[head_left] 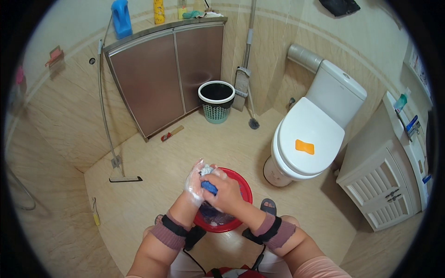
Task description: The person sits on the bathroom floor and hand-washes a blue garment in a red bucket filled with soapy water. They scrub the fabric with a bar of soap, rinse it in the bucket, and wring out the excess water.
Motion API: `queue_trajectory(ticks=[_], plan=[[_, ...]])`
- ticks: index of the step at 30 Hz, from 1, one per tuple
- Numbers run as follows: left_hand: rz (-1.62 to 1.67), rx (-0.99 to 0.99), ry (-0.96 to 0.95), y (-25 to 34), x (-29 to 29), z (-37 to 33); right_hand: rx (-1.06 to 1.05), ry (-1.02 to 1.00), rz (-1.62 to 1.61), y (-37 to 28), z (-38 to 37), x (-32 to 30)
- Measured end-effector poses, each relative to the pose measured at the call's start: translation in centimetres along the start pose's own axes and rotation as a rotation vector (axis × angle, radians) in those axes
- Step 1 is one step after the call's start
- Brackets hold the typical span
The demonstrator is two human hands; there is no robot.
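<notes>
Above a red basin (249, 194), my two hands come together around a wet, bunched blue and white cloth (209, 187), whose exact kind I cannot make out. White suds coat my left hand (193, 183), which is closed against one side of the cloth with its fingers partly hidden. My right hand (226, 191) wraps over the other side, fingers curled round it. Under my wrists, dark wet fabric (211, 214) and soapy water lie in the basin, partly covered by my hands.
A white toilet (310, 125) with an orange sponge-like piece (304, 147) on its lid stands right. Farther back are a lined bin (216, 113) and a brush (171, 133). A squeegee (125, 179) leans left; a white cabinet (384, 185) is far right.
</notes>
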State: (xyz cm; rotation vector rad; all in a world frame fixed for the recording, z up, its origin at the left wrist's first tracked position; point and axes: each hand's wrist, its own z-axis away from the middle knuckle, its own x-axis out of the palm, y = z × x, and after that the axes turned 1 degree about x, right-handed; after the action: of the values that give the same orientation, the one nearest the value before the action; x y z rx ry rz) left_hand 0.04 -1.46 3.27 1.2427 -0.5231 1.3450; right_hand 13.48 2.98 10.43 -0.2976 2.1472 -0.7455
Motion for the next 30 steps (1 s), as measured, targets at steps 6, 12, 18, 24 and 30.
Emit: queue_trajectory(ticks=[6, 12, 18, 24, 30], plan=[[0.04, 0.091, -0.101, -1.6, -3.6, -1.7, -0.04, 0.172, 0.057, -1.0, 0.1, 1.3], [0.001, 0.061, 0.059, -3.8, 1.6, 0.1, 0.246, 0.245, 0.131, 3.9, -2.1, 1.1], [0.101, -0.029, -0.407, -2.1, -2.0, 0.4, 0.029, 0.188, 0.062, 0.6, 0.1, 2.3], [0.017, 0.077, -0.032, -2.4, 0.6, 1.0, 0.253, 0.135, 0.181, 2.6, -1.3, 2.0], [-0.029, -0.001, -0.117, -1.9, 0.6, 1.2, 0.46, 0.082, 0.032, 5.4, -1.5, 2.9]])
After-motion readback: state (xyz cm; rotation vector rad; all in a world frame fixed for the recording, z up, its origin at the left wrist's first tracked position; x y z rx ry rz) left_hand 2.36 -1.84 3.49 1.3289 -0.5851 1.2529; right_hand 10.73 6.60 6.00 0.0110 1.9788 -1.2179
